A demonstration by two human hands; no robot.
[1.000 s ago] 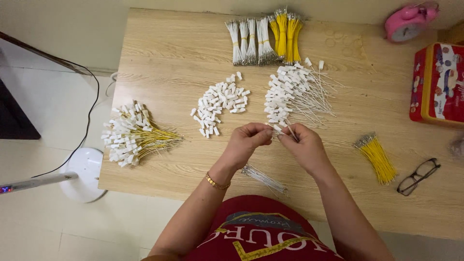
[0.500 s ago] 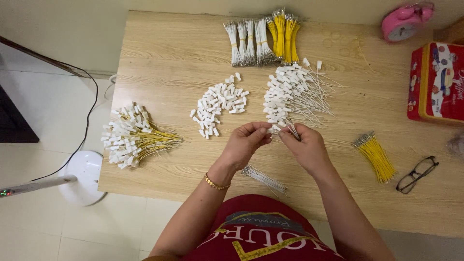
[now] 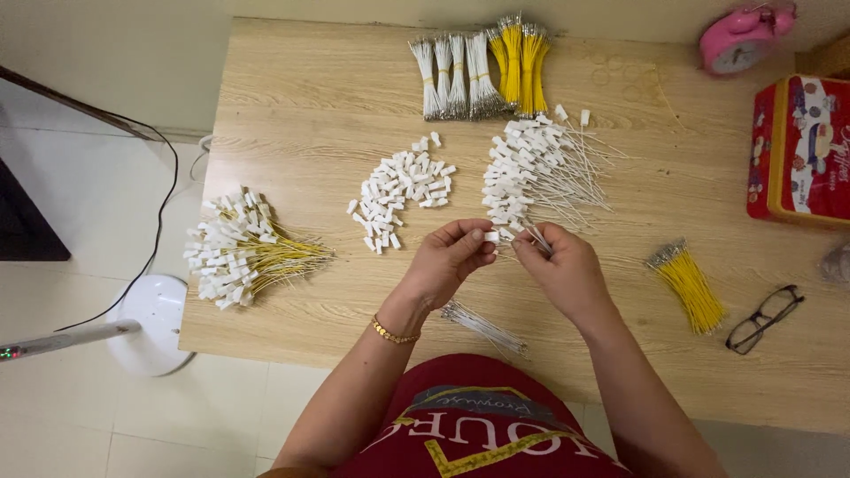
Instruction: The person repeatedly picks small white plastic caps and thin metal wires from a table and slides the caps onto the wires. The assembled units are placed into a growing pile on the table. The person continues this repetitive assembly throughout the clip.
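Observation:
My left hand (image 3: 450,259) pinches a small white plastic connector (image 3: 490,236) between thumb and fingers. My right hand (image 3: 561,266) holds a thin white wire (image 3: 536,237) whose end meets that connector. Both hands hover over the wooden table (image 3: 310,115), just in front of a pile of white wires fitted with connectors (image 3: 531,168). A heap of loose white connectors (image 3: 400,187) lies to the left of my hands. A small bunch of bare white wires (image 3: 482,326) rests near the table's front edge, under my wrists.
A pile of yellow wires with white connectors (image 3: 239,252) sits at the left edge. Bundles of white and yellow wires (image 3: 482,66) lie at the back. A yellow wire bundle (image 3: 689,285), glasses (image 3: 763,317), a red tin (image 3: 801,146) and a pink alarm clock (image 3: 742,37) are on the right. A fan base (image 3: 150,323) stands on the floor.
Both hands have stayed in place at the front of the wired pile; the fingers shifted slightly as the connector and wire came together.

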